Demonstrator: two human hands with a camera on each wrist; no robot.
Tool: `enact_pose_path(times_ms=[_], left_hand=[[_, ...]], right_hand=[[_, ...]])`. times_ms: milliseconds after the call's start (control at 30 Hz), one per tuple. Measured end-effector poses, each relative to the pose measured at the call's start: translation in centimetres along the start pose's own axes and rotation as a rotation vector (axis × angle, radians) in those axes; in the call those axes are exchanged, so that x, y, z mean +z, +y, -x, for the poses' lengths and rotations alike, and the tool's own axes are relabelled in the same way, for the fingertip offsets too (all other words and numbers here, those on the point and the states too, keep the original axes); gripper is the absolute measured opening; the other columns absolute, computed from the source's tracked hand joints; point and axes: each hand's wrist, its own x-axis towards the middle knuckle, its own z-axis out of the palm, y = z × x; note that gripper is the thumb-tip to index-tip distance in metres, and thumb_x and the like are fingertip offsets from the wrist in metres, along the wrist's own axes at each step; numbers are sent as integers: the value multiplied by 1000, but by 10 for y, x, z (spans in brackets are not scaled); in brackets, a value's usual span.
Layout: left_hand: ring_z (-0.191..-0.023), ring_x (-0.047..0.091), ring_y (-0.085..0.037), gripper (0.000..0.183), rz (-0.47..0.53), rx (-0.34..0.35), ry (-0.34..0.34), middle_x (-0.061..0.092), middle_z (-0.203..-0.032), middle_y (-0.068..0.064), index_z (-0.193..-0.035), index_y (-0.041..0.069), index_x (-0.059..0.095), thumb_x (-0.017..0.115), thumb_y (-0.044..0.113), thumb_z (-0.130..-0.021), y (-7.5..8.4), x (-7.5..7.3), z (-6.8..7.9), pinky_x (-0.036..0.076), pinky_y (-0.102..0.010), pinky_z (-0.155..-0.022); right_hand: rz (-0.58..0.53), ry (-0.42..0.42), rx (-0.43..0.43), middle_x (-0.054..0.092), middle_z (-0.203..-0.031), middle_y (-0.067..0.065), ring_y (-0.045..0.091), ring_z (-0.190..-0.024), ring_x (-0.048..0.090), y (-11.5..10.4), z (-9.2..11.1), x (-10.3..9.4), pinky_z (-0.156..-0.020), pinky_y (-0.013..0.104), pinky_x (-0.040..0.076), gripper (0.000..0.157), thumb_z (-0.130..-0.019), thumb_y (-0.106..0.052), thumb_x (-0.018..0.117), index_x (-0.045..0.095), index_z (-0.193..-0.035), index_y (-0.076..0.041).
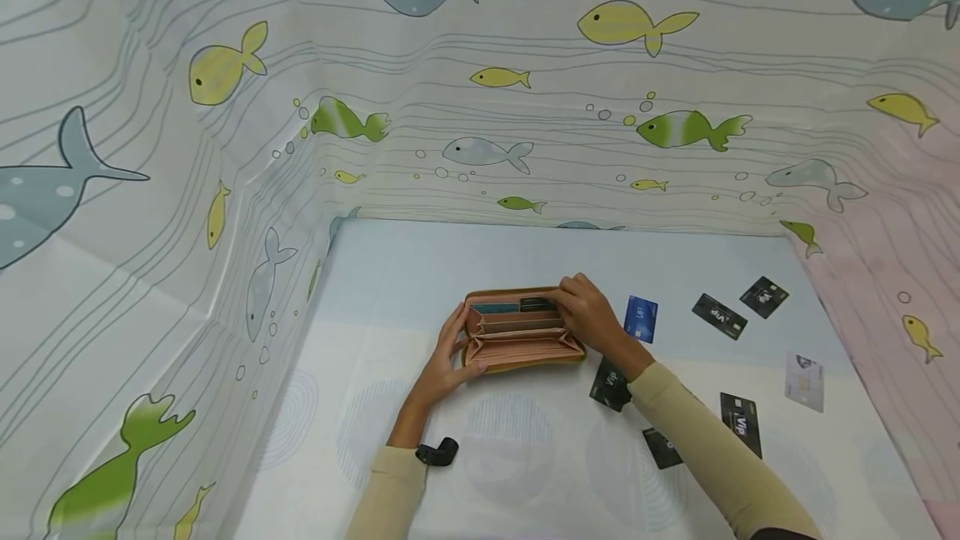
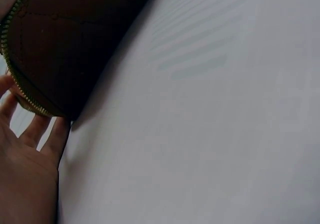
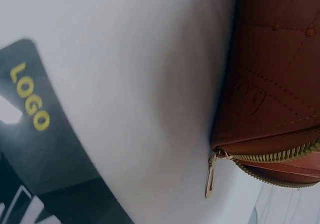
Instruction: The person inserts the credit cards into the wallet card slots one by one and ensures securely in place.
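Note:
A long brown zip wallet (image 1: 525, 350) stands unzipped on the table, its pinkish inner pockets facing up. My left hand (image 1: 442, 369) grips its left end, thumb at the front and fingers behind. In the left wrist view, the left fingers (image 2: 37, 131) lie along the zipped edge of the wallet (image 2: 75, 44). At the back right corner, my right hand (image 1: 588, 312) pinches a black card (image 1: 534, 304) that sits in the rear slot. Beside it in that slot shows a teal card (image 1: 495, 308). The right wrist view shows the wallet's zipper pull (image 3: 210, 176) hanging down; the right hand is out of that view.
Right of the wallet lie a blue card (image 1: 641, 319), a silver card (image 1: 805, 382) and several black cards, one (image 1: 611, 384) close by the right wrist. Another black card (image 1: 662, 448) is partly under the right forearm. A fish-patterned curtain (image 1: 480, 115) surrounds the white table (image 1: 375, 273).

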Motion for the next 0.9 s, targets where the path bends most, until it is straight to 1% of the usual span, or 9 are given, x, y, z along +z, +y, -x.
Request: enact_pose_path(times_ms=[100, 300, 400, 533, 667, 900], left_hand=[[-150, 8, -51, 93, -5, -9, -4, -6, -163, -33, -159, -4, 5, 65, -1, -88, 4, -1, 0, 28, -72, -110], [-152, 8, -49, 93, 9, -13, -4, -6, -164, -30, -160, -1, 5, 65, 0, -89, 2, -1, 0, 27, -71, -111], [-151, 8, -49, 93, 9, -11, 0, -6, -164, -30, -160, -2, 6, 66, 0, -88, 2, -1, 0, 28, -71, -111], [-151, 9, -50, 93, 5, -10, 3, -5, -164, -30, -160, -2, 6, 66, -1, -88, 3, 0, 0, 29, -71, -111], [-151, 8, -50, 93, 2, -9, 4, -5, -164, -31, -160, -2, 6, 66, -1, -88, 3, 0, 0, 29, -71, -111], [-151, 8, -50, 93, 11, -14, 10, -4, -164, -31, -160, -1, 7, 66, 1, -88, 2, 0, 0, 28, -71, -111]], right_hand=[[24, -13, -3, 60, -83, 4, 16, -74, 42, -2, -1, -1, -63, 28, 42, 20, -87, 4, 72, 78, -104, -5], [41, -51, 24, 62, -85, 4, 16, -75, 43, -3, -1, -2, -64, 29, 45, 19, -91, 1, 69, 77, -106, -7], [42, -40, 19, 64, -86, 5, 17, -75, 45, -4, -2, -1, -65, 29, 47, 19, -91, 2, 68, 78, -105, -7], [46, -4, 0, 65, -85, 5, 17, -74, 45, -3, -1, 1, -64, 30, 47, 18, -88, 4, 71, 78, -102, -6], [52, -1, -3, 64, -84, 5, 16, -73, 43, -4, 0, 2, -62, 29, 45, 18, -87, 4, 71, 78, -101, -6], [64, -5, 20, 65, -84, 4, 15, -71, 43, -5, 0, 1, -60, 28, 46, 18, -87, 3, 72, 77, -101, -6]])
